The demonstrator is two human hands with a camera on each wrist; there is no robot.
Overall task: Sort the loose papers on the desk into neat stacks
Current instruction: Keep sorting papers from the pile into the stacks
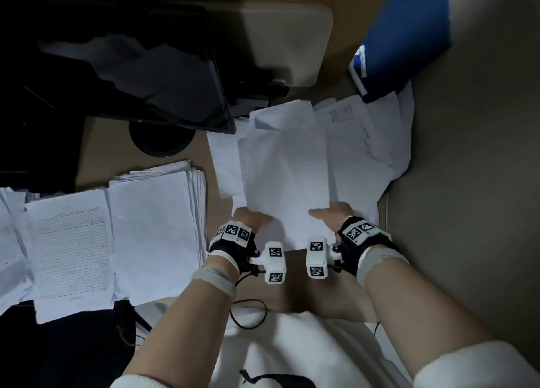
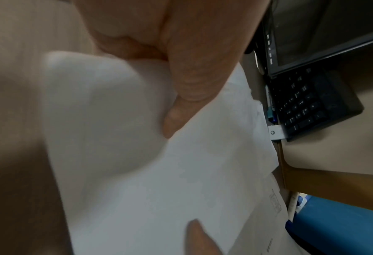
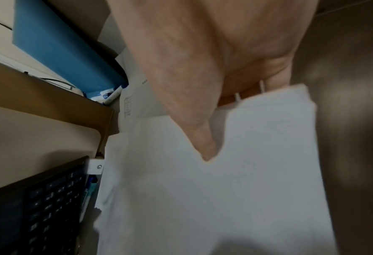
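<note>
left hand [image 1: 252,218] grip + right hand [image 1: 331,213] grip pinched near edge of sheet bundle [image 1: 285,168], thumbs on top | likely to square it above loose papers [image 1: 368,142] | sorted stacks [image 1: 152,227] lay left on counter [image 1: 111,142]

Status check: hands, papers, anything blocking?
Both hands, left hand and right hand, pinch blank sheets. Loose pile beneath. Neat stacks left. Nothing blocking.

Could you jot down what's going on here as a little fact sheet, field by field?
Setting: wooden desk with a dark monitor
Left hand: grip on the near left edge of a bundle of white sheets
Right hand: grip on the near right edge of the same bundle
Beneath the bundle: loose papers, spread unevenly
Finished so far: stacks at the left
Also present: blue folder, keyboard
</note>
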